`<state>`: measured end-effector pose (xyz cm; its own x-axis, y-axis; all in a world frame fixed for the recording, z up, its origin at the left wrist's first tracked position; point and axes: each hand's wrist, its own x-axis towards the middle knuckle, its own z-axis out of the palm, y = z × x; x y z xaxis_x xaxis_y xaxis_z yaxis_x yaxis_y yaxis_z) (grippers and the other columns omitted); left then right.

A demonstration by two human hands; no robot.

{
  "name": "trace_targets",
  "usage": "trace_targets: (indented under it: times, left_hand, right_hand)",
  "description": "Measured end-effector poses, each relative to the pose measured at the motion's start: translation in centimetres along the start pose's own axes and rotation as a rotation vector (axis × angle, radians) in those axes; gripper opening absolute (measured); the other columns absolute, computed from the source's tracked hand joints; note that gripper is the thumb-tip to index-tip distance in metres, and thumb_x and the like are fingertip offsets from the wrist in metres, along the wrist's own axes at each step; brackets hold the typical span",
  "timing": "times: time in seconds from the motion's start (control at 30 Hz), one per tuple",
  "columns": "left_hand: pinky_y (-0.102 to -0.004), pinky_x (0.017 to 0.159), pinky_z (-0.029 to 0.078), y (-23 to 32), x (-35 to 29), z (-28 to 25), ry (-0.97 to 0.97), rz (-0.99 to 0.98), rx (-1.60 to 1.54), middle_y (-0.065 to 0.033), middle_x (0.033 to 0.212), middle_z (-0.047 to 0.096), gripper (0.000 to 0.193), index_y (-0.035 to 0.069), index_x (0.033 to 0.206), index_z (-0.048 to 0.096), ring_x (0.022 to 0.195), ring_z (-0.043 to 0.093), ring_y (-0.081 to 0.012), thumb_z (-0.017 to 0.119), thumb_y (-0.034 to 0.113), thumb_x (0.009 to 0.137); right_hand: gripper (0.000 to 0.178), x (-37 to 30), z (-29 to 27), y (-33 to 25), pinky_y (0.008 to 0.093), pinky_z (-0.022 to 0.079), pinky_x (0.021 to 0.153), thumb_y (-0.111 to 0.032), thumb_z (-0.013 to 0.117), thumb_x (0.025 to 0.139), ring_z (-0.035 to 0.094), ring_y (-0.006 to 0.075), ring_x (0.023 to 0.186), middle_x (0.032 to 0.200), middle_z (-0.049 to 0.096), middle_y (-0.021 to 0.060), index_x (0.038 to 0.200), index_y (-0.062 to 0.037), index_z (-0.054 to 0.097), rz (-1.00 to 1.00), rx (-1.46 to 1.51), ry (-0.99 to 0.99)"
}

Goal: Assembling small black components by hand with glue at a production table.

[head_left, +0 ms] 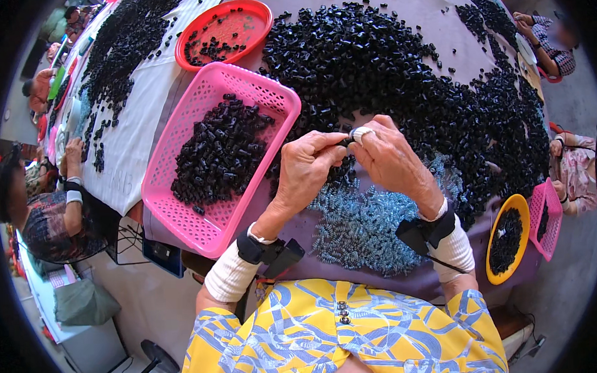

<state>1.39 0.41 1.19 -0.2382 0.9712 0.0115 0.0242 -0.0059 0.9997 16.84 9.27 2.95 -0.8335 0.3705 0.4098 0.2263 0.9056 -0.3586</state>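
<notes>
The left hand [308, 166] and right hand [391, 158] meet fingertip to fingertip; each grip appears closed on a small, black, plastic-looking part [347, 141], mostly hidden, above the purple cloth-covered tabletop [426, 288]. The step appears to be two-handed fitting; the next move calls for steady alignment.

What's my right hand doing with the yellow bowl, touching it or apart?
Apart. The head view shows black pieces and purple cloth between the right hand and the yellow bowl.
</notes>
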Motion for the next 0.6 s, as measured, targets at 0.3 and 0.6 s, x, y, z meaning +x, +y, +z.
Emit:
trace_targets:
  times: [0.3, 0.6]
  left_hand:
    - [-0.021, 0.064, 0.05, 0.4, 0.8, 0.4, 0.015, -0.045, -0.127, -0.0061, 0.081, 0.066, 0.02, -0.004, 0.101, 0.065, 0.069, 0.061, -0.0094, 0.061, 0.002, 0.082]
    - [-0.0297, 0.072, 0.055, -0.2, 0.7, -0.6, -0.009, -0.262, -0.505, -0.0103, 0.091, 0.065, 0.021, -0.001, 0.106, 0.059, 0.077, 0.065, -0.016, 0.058, 0.01, 0.089]
  right_hand:
    - [0.009, 1.1, -0.8, 0.6, 0.0377, 0.042, 0.074, -0.008, 0.06, 0.079, 0.057, 0.0272, 0.067, 0.069, 0.059, 0.0105, 0.075, -0.001, 0.057, 0.06, 0.05, 0.21]
    - [0.014, -1.1, -0.9, 0.9, 0.0388, 0.046, 0.072, -0.008, 0.063, 0.078, 0.059, 0.032, 0.076, 0.084, 0.064, 0.0153, 0.087, 0.0021, 0.06, 0.202, 0.2, 0.149]
